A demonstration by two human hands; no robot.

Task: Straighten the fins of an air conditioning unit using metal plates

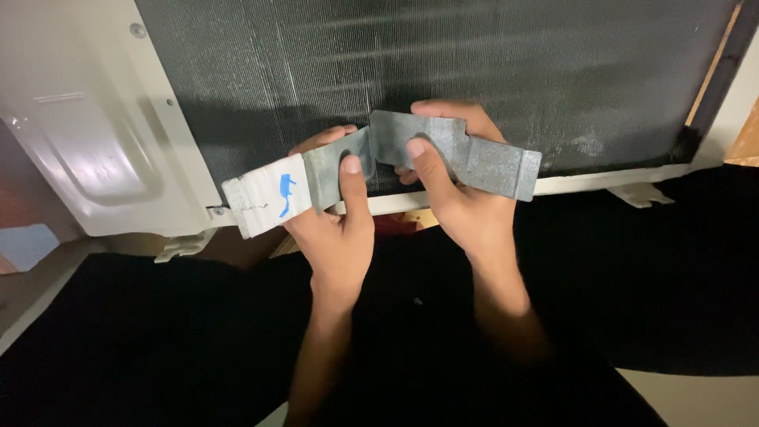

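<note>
Both my hands hold a bent grey sheet-metal bracket [482, 162] in front of a dark finned coil. My left hand [336, 225] grips its left part, thumb pressed on the grey metal beside a white ribbed end piece [261, 198] that bears a blue mark. My right hand [455, 198] grips the middle, thumb on the front face and fingers wrapped behind the top edge. The bracket's right end sticks out free past my right hand.
The dark finned coil [474, 71] fills the background inside a white metal casing [87, 134]. A white base rail [601, 180] with a small foot [640, 194] runs beneath it. Black fabric [158, 348] covers the foreground. A wooden edge [747, 134] shows at far right.
</note>
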